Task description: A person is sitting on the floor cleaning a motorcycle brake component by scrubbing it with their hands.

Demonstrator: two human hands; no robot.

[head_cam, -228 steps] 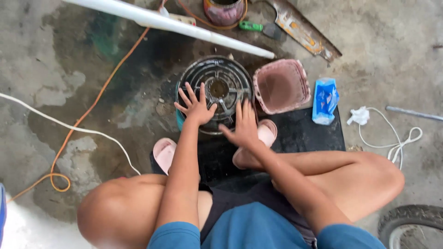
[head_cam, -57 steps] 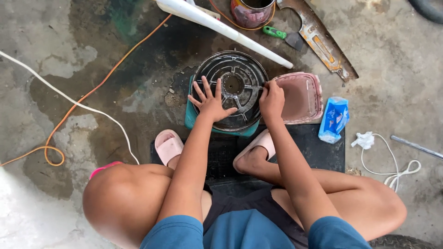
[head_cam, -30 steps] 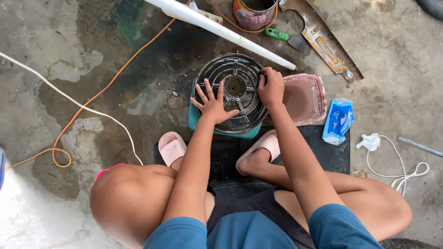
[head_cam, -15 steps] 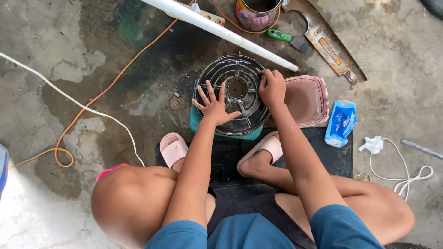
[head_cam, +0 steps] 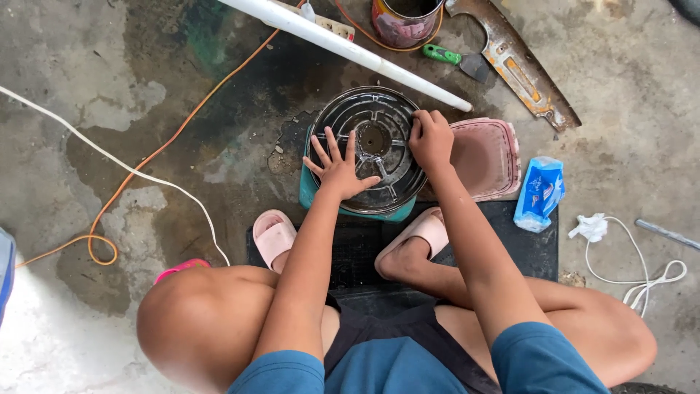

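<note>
A round dark metal grille [head_cam: 379, 120] with spokes lies flat on a teal base [head_cam: 309, 192] on the wet concrete floor in front of me. My left hand [head_cam: 339, 166] rests flat on the grille's near left part, fingers spread. My right hand [head_cam: 432, 138] presses on the grille's right rim with fingers curled; whether something small is in it is hidden.
A pink basin [head_cam: 485, 157] sits right of the grille, a blue packet [head_cam: 539, 192] beyond it. A white pipe [head_cam: 343, 47], a paint can [head_cam: 405, 20], a green-handled scraper [head_cam: 458, 61] and a rusty metal bracket [head_cam: 518, 62] lie behind. Orange cable [head_cam: 157, 152] and white cable [head_cam: 131, 171] cross the left floor.
My right hand moved from the grille's near edge up to its right rim. My left hand stays flat on the grille. The camera drifted slightly.
</note>
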